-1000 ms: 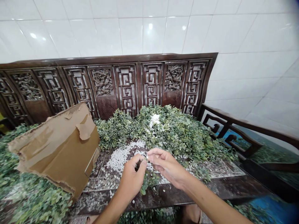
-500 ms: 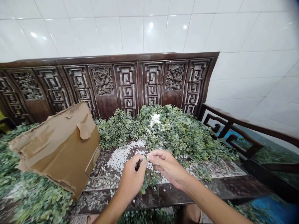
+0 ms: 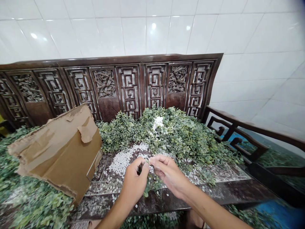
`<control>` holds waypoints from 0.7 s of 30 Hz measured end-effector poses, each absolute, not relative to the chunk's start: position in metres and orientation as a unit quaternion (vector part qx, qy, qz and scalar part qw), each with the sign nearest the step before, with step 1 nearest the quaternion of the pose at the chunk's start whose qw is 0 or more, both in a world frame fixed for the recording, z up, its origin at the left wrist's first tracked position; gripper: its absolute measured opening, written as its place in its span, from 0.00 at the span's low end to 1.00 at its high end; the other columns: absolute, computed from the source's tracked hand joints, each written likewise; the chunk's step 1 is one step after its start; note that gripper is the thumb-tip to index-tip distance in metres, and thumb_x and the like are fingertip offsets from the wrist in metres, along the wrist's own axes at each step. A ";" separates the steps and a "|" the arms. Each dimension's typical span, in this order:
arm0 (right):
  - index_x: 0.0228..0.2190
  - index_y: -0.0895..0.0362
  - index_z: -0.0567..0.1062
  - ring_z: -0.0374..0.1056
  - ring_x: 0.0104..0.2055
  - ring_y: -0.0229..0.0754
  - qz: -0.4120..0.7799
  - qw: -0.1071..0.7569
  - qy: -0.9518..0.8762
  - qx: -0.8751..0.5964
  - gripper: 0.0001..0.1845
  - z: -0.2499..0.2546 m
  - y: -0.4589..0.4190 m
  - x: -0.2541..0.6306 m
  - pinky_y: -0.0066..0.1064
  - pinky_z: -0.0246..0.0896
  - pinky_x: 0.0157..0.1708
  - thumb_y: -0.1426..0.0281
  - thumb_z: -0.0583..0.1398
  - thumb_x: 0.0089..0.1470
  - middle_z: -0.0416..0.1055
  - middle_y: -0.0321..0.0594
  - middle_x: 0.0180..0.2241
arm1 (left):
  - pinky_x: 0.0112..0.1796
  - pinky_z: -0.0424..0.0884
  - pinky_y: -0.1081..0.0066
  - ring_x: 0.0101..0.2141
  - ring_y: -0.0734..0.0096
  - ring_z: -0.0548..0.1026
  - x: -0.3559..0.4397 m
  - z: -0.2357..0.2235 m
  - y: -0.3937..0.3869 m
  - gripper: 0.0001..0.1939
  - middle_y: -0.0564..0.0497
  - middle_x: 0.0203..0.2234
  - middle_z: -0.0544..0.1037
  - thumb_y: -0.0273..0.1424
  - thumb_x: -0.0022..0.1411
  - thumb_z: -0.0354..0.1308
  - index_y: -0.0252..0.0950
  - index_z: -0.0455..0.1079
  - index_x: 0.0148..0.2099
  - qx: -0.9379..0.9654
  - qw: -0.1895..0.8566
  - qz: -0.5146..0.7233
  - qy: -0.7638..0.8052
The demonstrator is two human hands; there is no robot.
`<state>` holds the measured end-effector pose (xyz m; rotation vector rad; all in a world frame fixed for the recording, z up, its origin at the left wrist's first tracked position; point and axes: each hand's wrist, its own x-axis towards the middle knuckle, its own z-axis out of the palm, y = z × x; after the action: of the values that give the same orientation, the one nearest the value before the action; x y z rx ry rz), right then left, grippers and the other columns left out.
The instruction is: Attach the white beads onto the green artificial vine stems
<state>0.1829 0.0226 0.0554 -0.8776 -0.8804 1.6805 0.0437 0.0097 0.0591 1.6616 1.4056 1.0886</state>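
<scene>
My left hand [image 3: 136, 176] pinches a sprig of green leaves [image 3: 148, 187], which hangs down below the fingers. Close against it, the fingertips of my right hand [image 3: 169, 173] are pressed together at the top of the sprig. Whatever small piece they pinch is too small to name. Under and behind both hands, many small white discs [image 3: 121, 163] are strewn over the seat. A large heap of leafy green sprigs [image 3: 186, 136] lies behind the hands, with a cluster of white discs [image 3: 158, 122] on top of it.
A torn cardboard piece [image 3: 71, 159] stands tilted at the left, with more greenery [image 3: 40, 203] around it. The dark wooden bench has a carved back [image 3: 106, 108] against the tiled wall and an armrest [image 3: 238, 125] at the right. Blue material [image 3: 274, 213] shows at lower right.
My right hand has shifted slightly left, its fingertips now closer to those of my left hand. The left hand stays nearly still, holding the sprig.
</scene>
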 end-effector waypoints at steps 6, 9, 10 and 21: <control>0.22 0.59 0.79 0.50 0.23 0.32 0.692 0.505 -0.357 -0.372 0.15 0.050 0.022 0.180 0.27 0.43 0.23 0.61 0.73 0.38 0.66 0.34 0.21 | 0.27 0.56 0.74 0.24 0.73 0.61 0.044 0.056 0.009 0.12 0.58 0.19 0.58 0.35 0.61 0.45 0.39 0.57 0.25 0.662 0.296 0.398 0.562; 0.22 0.59 0.78 0.50 0.23 0.32 0.690 0.505 -0.349 -0.385 0.16 0.051 0.020 0.178 0.27 0.43 0.24 0.60 0.73 0.38 0.65 0.33 0.21 | 0.27 0.55 0.74 0.23 0.73 0.60 0.043 0.054 0.009 0.12 0.59 0.19 0.58 0.34 0.62 0.45 0.39 0.56 0.26 0.674 0.285 0.384 0.564; 0.22 0.59 0.78 0.50 0.23 0.32 0.688 0.507 -0.347 -0.386 0.16 0.052 0.020 0.177 0.27 0.43 0.24 0.60 0.73 0.37 0.64 0.33 0.20 | 0.27 0.55 0.74 0.23 0.73 0.60 0.042 0.053 0.009 0.12 0.59 0.19 0.58 0.34 0.63 0.45 0.39 0.56 0.26 0.675 0.284 0.384 0.562; 0.24 0.59 0.79 0.45 0.22 0.32 0.679 0.530 -0.337 -0.379 0.15 0.047 0.016 0.173 0.29 0.40 0.24 0.60 0.72 0.39 0.60 0.31 0.19 | 0.27 0.56 0.75 0.24 0.73 0.61 0.044 0.053 0.007 0.13 0.58 0.19 0.60 0.36 0.65 0.46 0.38 0.59 0.27 0.667 0.287 0.410 0.553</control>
<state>0.1728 0.0164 0.0467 -0.9055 -0.8051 1.6208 0.0443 0.0066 0.0530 1.7810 1.4763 1.0956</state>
